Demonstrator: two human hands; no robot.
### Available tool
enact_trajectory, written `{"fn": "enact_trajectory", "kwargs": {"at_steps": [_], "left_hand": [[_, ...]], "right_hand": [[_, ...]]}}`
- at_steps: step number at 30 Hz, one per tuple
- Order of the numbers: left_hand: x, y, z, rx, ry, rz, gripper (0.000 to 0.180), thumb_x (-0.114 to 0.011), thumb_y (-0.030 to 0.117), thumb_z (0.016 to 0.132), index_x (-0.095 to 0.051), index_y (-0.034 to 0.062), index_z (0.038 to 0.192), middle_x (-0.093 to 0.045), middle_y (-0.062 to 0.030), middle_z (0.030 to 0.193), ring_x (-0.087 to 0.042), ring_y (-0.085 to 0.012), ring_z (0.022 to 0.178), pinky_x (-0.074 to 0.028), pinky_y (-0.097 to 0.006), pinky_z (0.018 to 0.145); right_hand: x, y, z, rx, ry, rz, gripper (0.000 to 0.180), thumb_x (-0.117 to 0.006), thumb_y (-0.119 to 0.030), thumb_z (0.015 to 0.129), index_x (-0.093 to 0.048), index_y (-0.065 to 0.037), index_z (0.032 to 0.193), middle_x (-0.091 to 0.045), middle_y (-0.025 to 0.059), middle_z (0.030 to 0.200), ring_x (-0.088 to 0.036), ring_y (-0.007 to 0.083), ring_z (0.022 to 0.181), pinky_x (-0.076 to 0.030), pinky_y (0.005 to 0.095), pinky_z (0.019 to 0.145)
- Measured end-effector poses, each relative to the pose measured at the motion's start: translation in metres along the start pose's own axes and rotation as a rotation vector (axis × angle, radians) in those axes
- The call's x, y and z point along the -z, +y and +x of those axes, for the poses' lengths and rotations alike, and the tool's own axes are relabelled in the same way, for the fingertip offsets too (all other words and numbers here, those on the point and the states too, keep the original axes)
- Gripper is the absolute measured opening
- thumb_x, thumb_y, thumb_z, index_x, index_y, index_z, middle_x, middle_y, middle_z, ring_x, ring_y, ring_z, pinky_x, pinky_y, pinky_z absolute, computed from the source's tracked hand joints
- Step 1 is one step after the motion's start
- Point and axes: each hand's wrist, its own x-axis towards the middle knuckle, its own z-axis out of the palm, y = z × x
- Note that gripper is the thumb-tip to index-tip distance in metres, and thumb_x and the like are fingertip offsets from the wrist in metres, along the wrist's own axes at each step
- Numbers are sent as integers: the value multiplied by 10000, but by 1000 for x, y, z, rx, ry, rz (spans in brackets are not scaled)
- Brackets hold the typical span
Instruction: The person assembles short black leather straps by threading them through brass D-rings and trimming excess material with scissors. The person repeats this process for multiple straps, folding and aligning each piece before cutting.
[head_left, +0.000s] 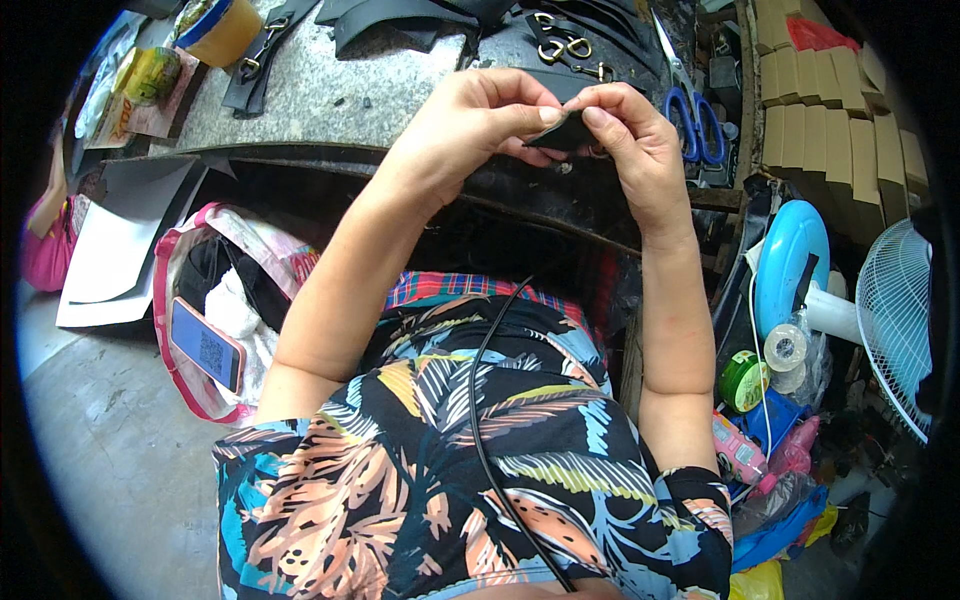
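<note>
Both my hands meet over the near edge of the worktable, pinching a small dark strap piece (pixel 560 133) between thumbs and fingers. My left hand (pixel 478 118) grips its left end, and my right hand (pixel 630 130) holds the other end close by. Fingers cover much of the piece, so its full shape is hidden. Just beyond my hands, black straps with metal snap hooks (pixel 577 48) lie on the table. Blue-handled scissors (pixel 692 112) rest to the right of my right hand, blades pointing away.
A stone slab (pixel 300 105) tops the table's left part, with a strap and buckle (pixel 255 65) and a yellow tub (pixel 222 32) on it. Small cardboard boxes (pixel 835 150) stack at far right, above a white fan (pixel 900 320). A bag holding a phone (pixel 207 345) sits at lower left.
</note>
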Motion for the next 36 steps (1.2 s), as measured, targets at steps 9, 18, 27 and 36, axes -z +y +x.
{"fn": "enact_trajectory", "kwargs": {"at_steps": [9,18,27,36], "left_hand": [[-13,-14,1,-73,99,-247,177,-627,155,987,-641,-9,1052,-695,-80,956,-718,-177,822,-600,-292,740],[-18,-19,-2,-103,100,-161,151,-657,142,973,-648,4,1033,-671,-41,938,-657,-93,823,-578,-249,755],[-9,-18,-1,-107,23,-266,152,-582,144,1014,-618,-1,1043,-662,-70,929,-681,-164,861,-608,-329,796],[-22,-19,-1,-112,95,-58,171,-587,164,1017,-615,2,1062,-659,-84,981,-689,-182,917,-620,-330,764]], "right_hand": [[-1,-2,4,553,336,-593,298,-716,-375,906,-652,-86,863,-634,45,870,-578,183,739,-449,315,698],[-14,-7,-5,501,238,-860,229,-691,-265,810,-599,-83,707,-565,43,712,-561,249,685,-410,376,645],[3,4,-1,-8,365,-240,183,-517,-130,960,-586,-10,841,-564,-8,770,-510,78,740,-435,256,674],[-1,6,-3,204,169,-383,184,-564,-151,946,-575,13,862,-558,123,795,-582,263,716,-468,351,664]]}}
